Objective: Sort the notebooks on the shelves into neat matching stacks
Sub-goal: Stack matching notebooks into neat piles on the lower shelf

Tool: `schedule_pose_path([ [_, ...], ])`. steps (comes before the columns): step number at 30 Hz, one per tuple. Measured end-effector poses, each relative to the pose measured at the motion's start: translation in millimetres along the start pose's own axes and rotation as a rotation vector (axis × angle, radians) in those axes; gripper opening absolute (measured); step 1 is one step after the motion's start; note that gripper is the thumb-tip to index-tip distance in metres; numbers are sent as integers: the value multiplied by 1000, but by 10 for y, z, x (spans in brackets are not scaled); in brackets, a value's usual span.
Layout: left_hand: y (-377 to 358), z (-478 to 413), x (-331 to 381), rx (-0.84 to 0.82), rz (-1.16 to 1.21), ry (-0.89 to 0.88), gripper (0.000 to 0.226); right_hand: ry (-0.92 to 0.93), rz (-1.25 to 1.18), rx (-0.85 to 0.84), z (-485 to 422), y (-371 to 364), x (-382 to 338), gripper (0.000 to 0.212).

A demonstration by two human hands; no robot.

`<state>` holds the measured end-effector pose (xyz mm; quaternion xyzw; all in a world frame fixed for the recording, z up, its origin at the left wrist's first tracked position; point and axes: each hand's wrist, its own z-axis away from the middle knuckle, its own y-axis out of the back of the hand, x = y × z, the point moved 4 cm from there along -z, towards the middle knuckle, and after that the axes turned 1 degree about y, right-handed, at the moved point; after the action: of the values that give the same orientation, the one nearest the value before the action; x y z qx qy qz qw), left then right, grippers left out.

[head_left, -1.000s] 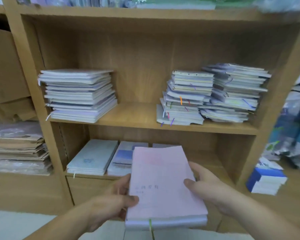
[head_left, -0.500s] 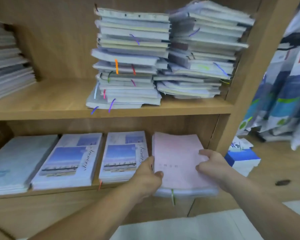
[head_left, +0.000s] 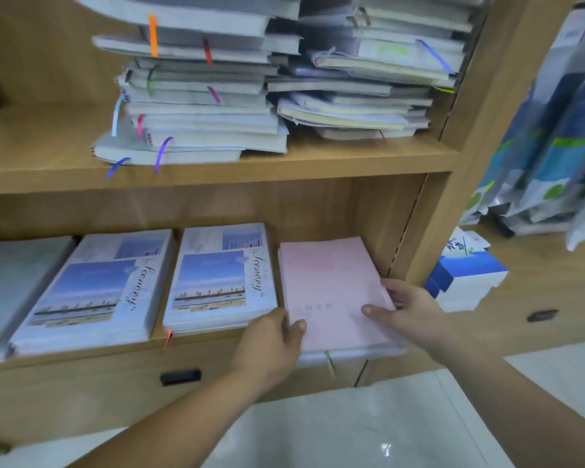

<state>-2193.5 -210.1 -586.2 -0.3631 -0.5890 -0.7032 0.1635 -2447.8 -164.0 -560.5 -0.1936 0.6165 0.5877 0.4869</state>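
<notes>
Nearest, two bare forearms reach over a pale tiled floor toward a wooden shelf unit. The left hand grips the near left edge of a pink notebook stack, thumb on the cover, while the right hand grasps its right side, thumb on top and fingers along the edge. The stack lies on the lower shelf, its front edge overhanging slightly, close to the right upright. Just to its left sit two stacks with sky-picture "Scenery" covers, then a pale stack at the far left. Below is a drawer with a dark handle. On the upper shelf stand two untidy piles of notebooks with coloured ribbon markers. A blue-and-white box sits right of the unit.
</notes>
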Motion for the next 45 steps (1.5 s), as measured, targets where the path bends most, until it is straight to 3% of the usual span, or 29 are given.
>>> schedule_pose_path([
  [3, 53, 195, -75, -140, -42, -28, 27, -78, 168, -150, 82, 52, 42, 69],
  [5, 37, 289, -48, -220, -146, -44, 39, -135, 278, -222, 157, -8, 75, 79],
  [10, -43, 183, 39, -149, -255, -98, 36, -58, 396, -94, 209, -102, 172, 86],
  [17, -33, 132, -3, -56, -306, -177, 30, 10, 392, -97, 186, 15, 308, 55],
  [23, -67, 142, -20, -62, -273, -155, 26, 23, 299, -87, 240, 65, 334, 40],
  [31, -166, 184, -70, -83, -348, -151, 27, -91, 340, -95, 206, 9, 386, 46],
  [37, -151, 42, -134, -53, -326, -91, 21, -13, 296, 1, 91, -44, 397, 26],
  [45, -171, -136, -140, 59, -329, -54, 26, 5, 261, 85, -145, -156, 432, 22],
])
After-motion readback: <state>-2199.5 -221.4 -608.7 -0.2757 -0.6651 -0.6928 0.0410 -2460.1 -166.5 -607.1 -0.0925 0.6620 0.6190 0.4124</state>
